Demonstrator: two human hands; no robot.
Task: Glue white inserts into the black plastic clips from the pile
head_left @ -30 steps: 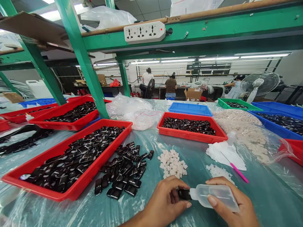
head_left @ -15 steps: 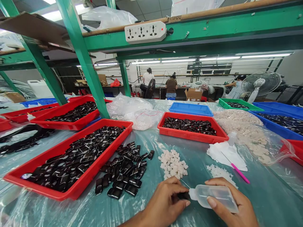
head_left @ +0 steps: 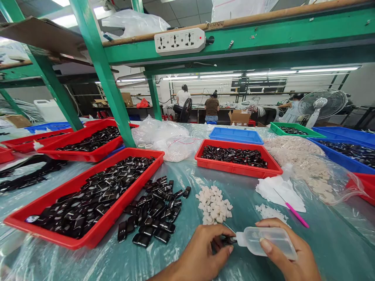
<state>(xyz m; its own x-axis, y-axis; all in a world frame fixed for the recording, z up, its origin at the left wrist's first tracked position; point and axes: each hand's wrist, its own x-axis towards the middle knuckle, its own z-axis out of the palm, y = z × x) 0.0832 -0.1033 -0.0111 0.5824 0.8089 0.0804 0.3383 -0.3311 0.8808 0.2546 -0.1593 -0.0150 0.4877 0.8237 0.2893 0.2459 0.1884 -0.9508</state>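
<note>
My right hand (head_left: 288, 255) grips a translucent squeeze bottle (head_left: 265, 240) lying sideways, its nozzle pointing left. My left hand (head_left: 205, 253) is closed around a small black glossy part (head_left: 226, 240), mostly hidden by the fingers, and the nozzle tip touches it. Just ahead lies a heap of small white blocks (head_left: 213, 203). A loose pile of black glossy parts (head_left: 155, 212) lies to the left, beside a red tray (head_left: 96, 232) full of the same parts.
Another red tray (head_left: 238, 168) of black parts stands ahead, a blue tray (head_left: 234, 135) behind it. White tissue (head_left: 278, 191), a pink stick (head_left: 296, 214) and a bag of pale pieces (head_left: 307, 164) lie on the right. Green frame posts (head_left: 102, 74) rise on the left. People work far behind.
Both hands slid slightly lower in view. My left fingers closed further over the black part, hiding most of it, while the nozzle stayed against it.
</note>
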